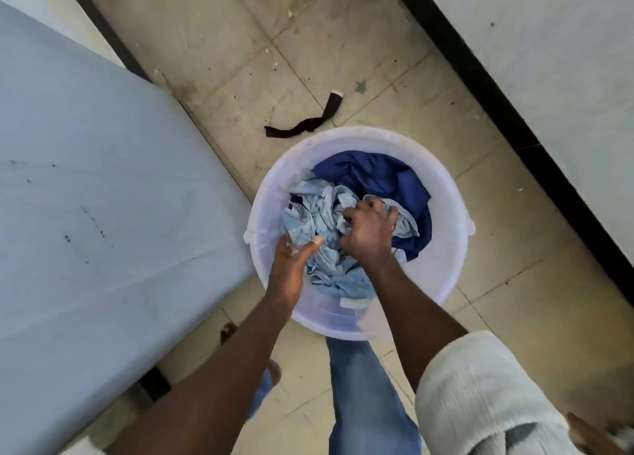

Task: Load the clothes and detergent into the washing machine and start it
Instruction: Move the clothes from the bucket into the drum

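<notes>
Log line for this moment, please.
stage: unloading bucket | right hand: gripping light-blue garment | left hand: open beside it | navy cloth: in bucket

Home laundry corner: tiled floor, clothes bucket, washing machine.

One translucent bucket stands on the tiled floor. Inside it are two garments: one light blue, one dark blue. Two hands are in the bucket, the left hand and the right hand. One black strap lies on the floor. One white appliance top is at the left.
</notes>
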### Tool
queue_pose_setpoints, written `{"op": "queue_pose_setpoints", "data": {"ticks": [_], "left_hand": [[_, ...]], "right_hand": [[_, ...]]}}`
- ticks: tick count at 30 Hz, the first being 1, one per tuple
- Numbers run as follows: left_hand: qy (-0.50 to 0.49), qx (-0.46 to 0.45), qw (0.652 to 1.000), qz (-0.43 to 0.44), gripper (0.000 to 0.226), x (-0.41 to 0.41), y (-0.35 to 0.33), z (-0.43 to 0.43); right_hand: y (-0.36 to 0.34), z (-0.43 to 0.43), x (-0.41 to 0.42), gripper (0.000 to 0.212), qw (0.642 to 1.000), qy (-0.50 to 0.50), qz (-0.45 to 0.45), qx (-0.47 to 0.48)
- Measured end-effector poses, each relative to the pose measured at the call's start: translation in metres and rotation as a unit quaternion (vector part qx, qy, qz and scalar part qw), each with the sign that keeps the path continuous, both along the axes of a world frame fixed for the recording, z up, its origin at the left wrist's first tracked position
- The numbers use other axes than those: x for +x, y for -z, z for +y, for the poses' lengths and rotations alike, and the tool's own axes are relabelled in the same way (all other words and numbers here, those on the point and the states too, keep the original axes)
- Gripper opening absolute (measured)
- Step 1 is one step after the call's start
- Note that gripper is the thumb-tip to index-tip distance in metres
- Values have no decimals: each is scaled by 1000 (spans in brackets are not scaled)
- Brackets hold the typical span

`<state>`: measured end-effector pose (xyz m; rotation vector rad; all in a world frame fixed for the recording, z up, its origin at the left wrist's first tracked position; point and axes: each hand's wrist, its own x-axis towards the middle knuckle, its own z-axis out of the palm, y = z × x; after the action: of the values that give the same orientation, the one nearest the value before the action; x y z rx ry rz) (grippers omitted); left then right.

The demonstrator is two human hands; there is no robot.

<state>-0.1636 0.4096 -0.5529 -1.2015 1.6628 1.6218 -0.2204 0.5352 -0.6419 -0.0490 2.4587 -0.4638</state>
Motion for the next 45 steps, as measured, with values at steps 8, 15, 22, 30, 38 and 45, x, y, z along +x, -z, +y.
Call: {"op": "queue_pose_setpoints", "data": {"ticks": [8, 15, 22, 30, 38, 45], "left_hand": [[18, -59, 995, -72, 106, -9, 10, 2], [-36, 98, 977, -188, 29, -6, -51, 10], [37, -66, 997, 3, 36, -26, -181, 16], [113, 111, 976, 149, 42, -69, -377, 4], [63, -67, 904, 418, 62, -72, -575, -104], [94, -270, 850, 442, 69, 19, -658, -306]], "right_hand": [[-55, 33, 36, 45, 793, 260, -367, -410], [-99, 55, 59, 119, 768, 321, -354, -426], [-222, 48, 53, 66, 694, 380, -322, -520], [-429, 45, 7, 70, 689, 319, -231, -608], [-650, -50, -41, 47, 762, 90, -144, -625], [-710, -253, -7, 84, 799, -56, -75, -594]]}}
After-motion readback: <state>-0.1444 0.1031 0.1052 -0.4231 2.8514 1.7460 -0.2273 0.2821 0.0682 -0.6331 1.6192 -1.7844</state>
